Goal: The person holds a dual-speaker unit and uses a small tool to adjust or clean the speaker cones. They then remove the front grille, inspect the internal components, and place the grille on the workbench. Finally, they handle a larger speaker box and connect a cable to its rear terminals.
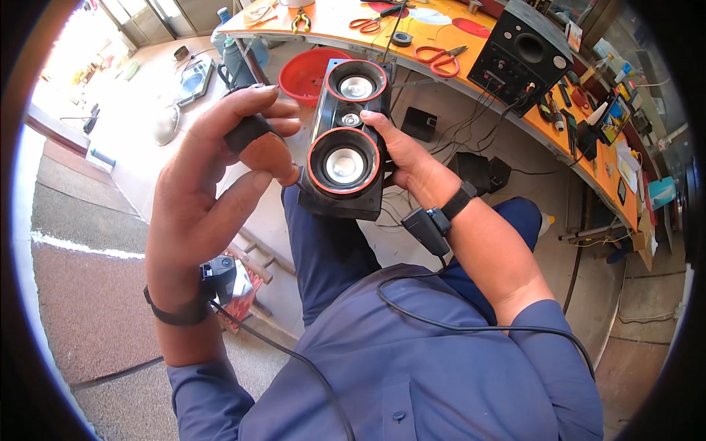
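Observation:
My right hand (404, 151) grips a black speaker box (321, 202) by its right side, thumb on the front beside the small middle driver. Two larger round drivers with red-orange rims and silvery centres sit above and below that one. To the left of the box, my left hand (213, 162) is raised with its fingers bent and apart, holding nothing that I can see. A black band wraps one of its fingers, whose tip comes close to the box's left edge. The box is held over my lap, and its back is hidden.
An orange workbench (338, 20) curves around ahead and to the right. On it lie red-handled scissors (440, 60), pliers (300, 20), a black tape roll (401, 39) and a large black speaker (521, 55). A red basin (294, 77) stands behind the held box. Loose cables trail below the bench.

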Demonstrator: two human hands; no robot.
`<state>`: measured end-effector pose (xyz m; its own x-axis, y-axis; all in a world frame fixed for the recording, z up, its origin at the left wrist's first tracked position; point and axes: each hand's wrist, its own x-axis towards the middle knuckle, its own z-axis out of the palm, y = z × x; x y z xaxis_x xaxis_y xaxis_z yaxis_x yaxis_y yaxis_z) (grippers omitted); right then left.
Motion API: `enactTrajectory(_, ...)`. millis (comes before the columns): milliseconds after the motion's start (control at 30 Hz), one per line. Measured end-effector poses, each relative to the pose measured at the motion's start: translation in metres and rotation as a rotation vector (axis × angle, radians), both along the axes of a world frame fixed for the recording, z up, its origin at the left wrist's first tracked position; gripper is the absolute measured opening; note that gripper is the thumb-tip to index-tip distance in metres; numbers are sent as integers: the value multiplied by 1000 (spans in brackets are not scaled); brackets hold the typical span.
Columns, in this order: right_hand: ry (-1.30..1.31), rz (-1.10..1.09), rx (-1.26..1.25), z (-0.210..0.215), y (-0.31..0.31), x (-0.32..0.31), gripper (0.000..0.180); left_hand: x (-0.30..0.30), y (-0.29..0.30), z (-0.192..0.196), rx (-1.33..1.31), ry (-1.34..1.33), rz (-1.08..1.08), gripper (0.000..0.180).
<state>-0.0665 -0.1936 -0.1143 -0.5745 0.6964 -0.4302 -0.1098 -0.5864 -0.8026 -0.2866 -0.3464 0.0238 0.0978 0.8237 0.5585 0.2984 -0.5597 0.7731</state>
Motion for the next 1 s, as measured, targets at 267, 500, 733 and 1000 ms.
enactTrajectory(267,64,-3,-5,0,-4,-5,66,-13,10,-5,152,306,69,64)
enactTrajectory(500,94,-27,-14,-2,-4,-6,65,-7,0,-1,15,-6,-64,59)
enactTrajectory(733,80,2,8,-4,-4,-7,67,-15,5,0,217,463,211,60)
enactTrajectory(1000,35,7,65,-21,-1,-12,76,-23,0,-6,48,277,-43,66)
